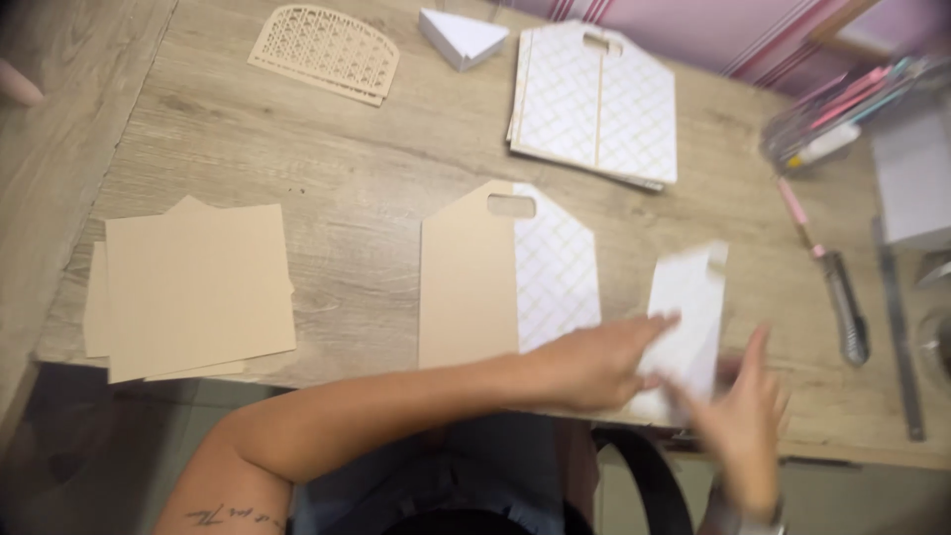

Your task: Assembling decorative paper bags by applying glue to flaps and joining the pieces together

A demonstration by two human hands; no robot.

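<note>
Two hands on a white paper piece at the front edge of a wooden worktop.

Seen from the head camera: left hand (594, 365) reaching across, fingers flat on the white paper piece (686, 317), pressing, not gripping. Right hand (741, 426) blurred, fingers spread at the paper's lower edge; cannot tell if gripping. Just left of the paper, a tag-shaped card (505, 277), half tan, half white with a criss-cross pattern. Farther left, a stack of tan sheets (193, 289). At the back, a pile of patterned cards (596, 107) and a cut-out lattice piece (327, 52). At the right, a craft knife (847, 317) and a metal ruler (899, 337) on the worktop (347, 178).
</note>
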